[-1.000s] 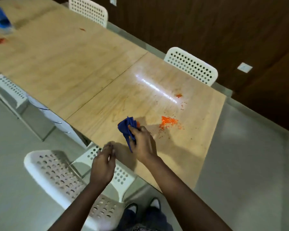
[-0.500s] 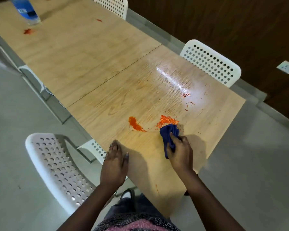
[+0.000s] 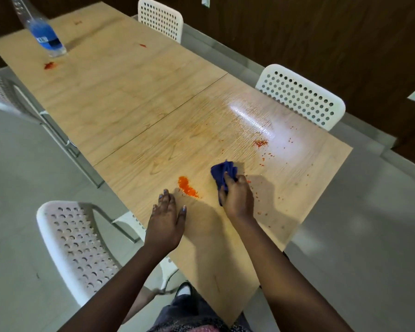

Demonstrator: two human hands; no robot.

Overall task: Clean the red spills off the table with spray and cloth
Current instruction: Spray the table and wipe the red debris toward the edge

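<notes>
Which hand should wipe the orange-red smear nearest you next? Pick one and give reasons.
Right. The right hand already grips the blue cloth, just right of the smear. The left hand lies flat on the table with nothing in it.

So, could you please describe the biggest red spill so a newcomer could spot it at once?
On the near wooden table, look just beyond the left hand. The bright orange-red smear there is dense and solid, unlike the scattered specks farther right.
</notes>
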